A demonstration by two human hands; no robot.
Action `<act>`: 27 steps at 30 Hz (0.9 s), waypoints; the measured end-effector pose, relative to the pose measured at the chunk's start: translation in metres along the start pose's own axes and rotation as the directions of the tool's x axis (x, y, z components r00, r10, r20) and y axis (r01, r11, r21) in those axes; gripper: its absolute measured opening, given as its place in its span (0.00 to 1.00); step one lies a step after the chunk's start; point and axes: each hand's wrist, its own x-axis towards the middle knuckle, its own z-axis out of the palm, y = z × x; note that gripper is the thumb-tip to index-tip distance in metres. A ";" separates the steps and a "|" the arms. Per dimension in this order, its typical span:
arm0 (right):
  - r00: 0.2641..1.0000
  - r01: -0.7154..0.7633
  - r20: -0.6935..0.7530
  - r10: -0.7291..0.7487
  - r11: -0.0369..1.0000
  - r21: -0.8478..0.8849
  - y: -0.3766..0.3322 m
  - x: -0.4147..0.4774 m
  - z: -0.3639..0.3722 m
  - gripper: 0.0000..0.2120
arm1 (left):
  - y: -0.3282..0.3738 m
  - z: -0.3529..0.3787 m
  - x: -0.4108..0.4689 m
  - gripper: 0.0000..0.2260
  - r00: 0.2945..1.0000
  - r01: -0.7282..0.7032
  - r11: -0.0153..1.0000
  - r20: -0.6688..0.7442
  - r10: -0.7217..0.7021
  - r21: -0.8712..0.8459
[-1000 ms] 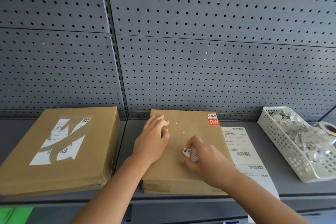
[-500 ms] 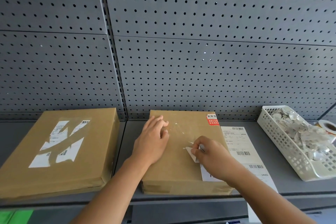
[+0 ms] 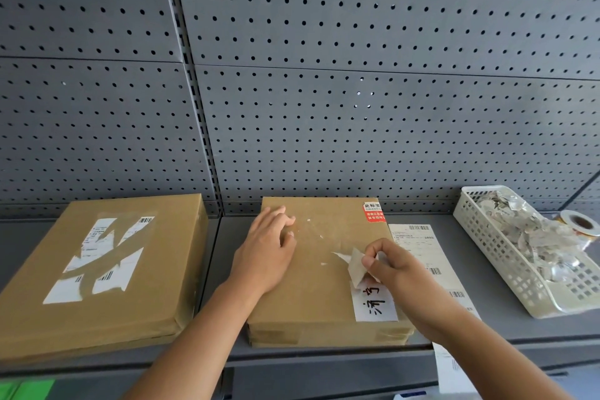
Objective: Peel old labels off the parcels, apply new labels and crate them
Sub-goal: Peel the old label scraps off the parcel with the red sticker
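Left hand (image 3: pixel 264 257) lies flat, fingers (image 3: pixel 281 216) relaxed; right hand (image 3: pixel 394 265) pinches with thumb and curled fingers (image 3: pixel 373 258)

Shelf (image 3: pixel 487 328), backed by a pegboard panel (image 3: pixel 357 42). At the left, the left parcel (image 3: pixel 162 286) is laid flat. To its right and apart from it, the middle parcel (image 3: pixel 311 295) is laid flat. On the middle parcel, a left hand (image 3: pixel 263 253) is rested at rear left. A sticker (image 3: pixel 373 212) is fixed at its rear right corner and a written label (image 3: pixel 375 304) at front right. Just behind that, a lifted label (image 3: pixel 355 265) is pinched by a right hand (image 3: pixel 396 266). A label strip (image 3: pixel 418 244) is laid along the parcel's right edge and overhangs the shelf front. Further right a basket (image 3: pixel 506 257) is placed, with label scraps (image 3: pixel 532 237) in it and a tape roll (image 3: pixel 581 224) just beyond its right wall.
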 end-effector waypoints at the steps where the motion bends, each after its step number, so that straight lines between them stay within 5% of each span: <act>1: 1.000 0.002 -0.015 -0.002 1.000 0.028 0.001 -0.001 -0.001 0.08 | 0.000 0.000 0.000 0.16 1.000 0.001 1.000 0.000 -0.001 -0.002; 10: 0.992 0.090 -0.098 -0.075 0.985 0.150 0.006 -0.005 0.000 0.06 | 0.002 0.001 0.001 0.16 1.000 0.013 1.000 0.003 -0.013 0.003; 15: 0.934 0.228 -0.336 -0.125 0.930 0.288 0.000 0.003 -0.017 0.07 | 0.001 0.002 0.001 0.16 1.000 0.004 1.000 0.004 -0.005 0.029; 20: 0.926 0.326 -0.312 -0.210 0.863 0.387 -0.015 0.000 -0.043 0.02 | -0.002 0.003 0.001 0.17 1.000 0.002 1.000 -0.001 -0.002 0.031; 27: 0.889 0.302 -0.400 -0.223 0.942 0.146 -0.015 -0.010 -0.083 0.15 | -0.008 0.005 0.005 0.16 1.000 -0.010 0.999 -0.014 0.010 0.031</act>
